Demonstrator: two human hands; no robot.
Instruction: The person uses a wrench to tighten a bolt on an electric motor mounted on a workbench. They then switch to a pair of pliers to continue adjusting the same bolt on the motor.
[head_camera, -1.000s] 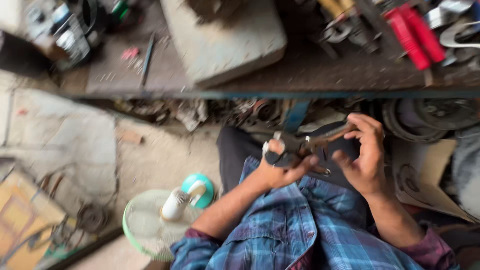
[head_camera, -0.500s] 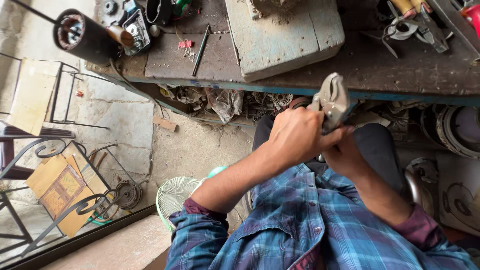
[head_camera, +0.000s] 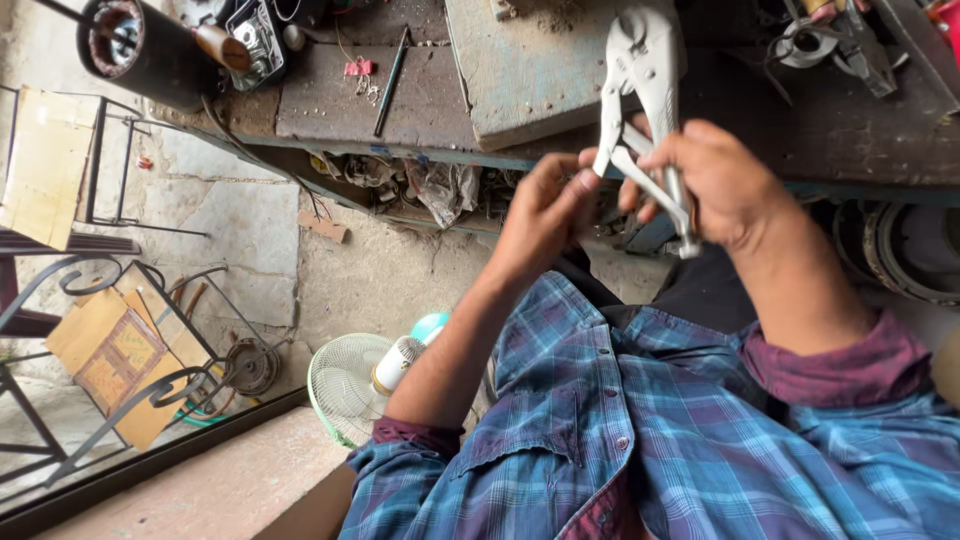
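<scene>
Silver locking pliers (head_camera: 640, 70) are held upright in front of the workbench edge, jaws pointing up and away from me. My right hand (head_camera: 720, 185) is wrapped around the handles near their lower end. My left hand (head_camera: 545, 215) reaches in from the left, its fingertips touching the inner handle lever just below the jaws. Whether the jaws are clamped on anything cannot be told. Both forearms come out of rolled blue plaid sleeves (head_camera: 620, 420).
A worn workbench (head_camera: 330, 110) carries a grey slab (head_camera: 520, 70), a thin rod (head_camera: 390, 65), a dark cylinder (head_camera: 140, 45) and metal parts at far right (head_camera: 830, 40). On the floor stand a small fan (head_camera: 355, 385), cardboard (head_camera: 105, 350) and metal frames (head_camera: 120, 180).
The pliers have risen from lap height to in front of the bench, now upright. My hands have shifted apart along the handles, and the view has swung left and closer.
</scene>
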